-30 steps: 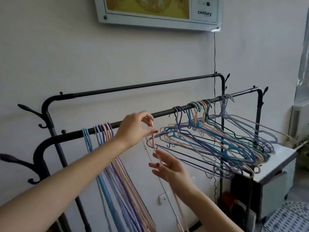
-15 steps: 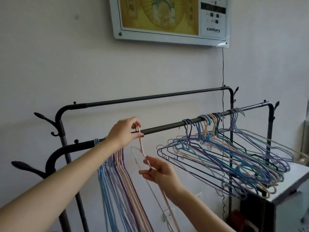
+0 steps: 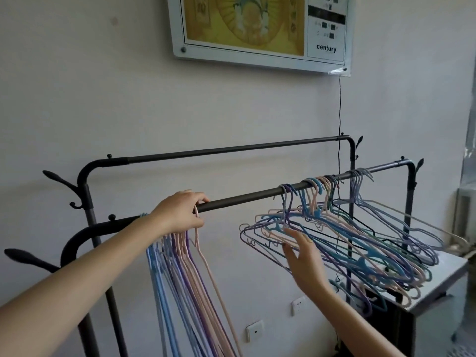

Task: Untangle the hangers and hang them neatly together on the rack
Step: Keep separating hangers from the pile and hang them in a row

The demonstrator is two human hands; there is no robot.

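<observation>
On the front rail of the rack, near its left bend: left hand curled over the hook of a pink hanger, grip pinching it against the sorted bunch hanging straight down. Further right along the same rail, tangled cluster splayed sideways, frames interlocked. Right hand, grip spread and empty, fingertips just at the cluster's nearest frames. Likely light, thin, springy, snag-prone; best taken at the hook or neck, lifted clear rather than tugged. Half a second ago right hand steadied the pink hanger's frame well left of the cluster; now released and moved over to the tangle.
</observation>
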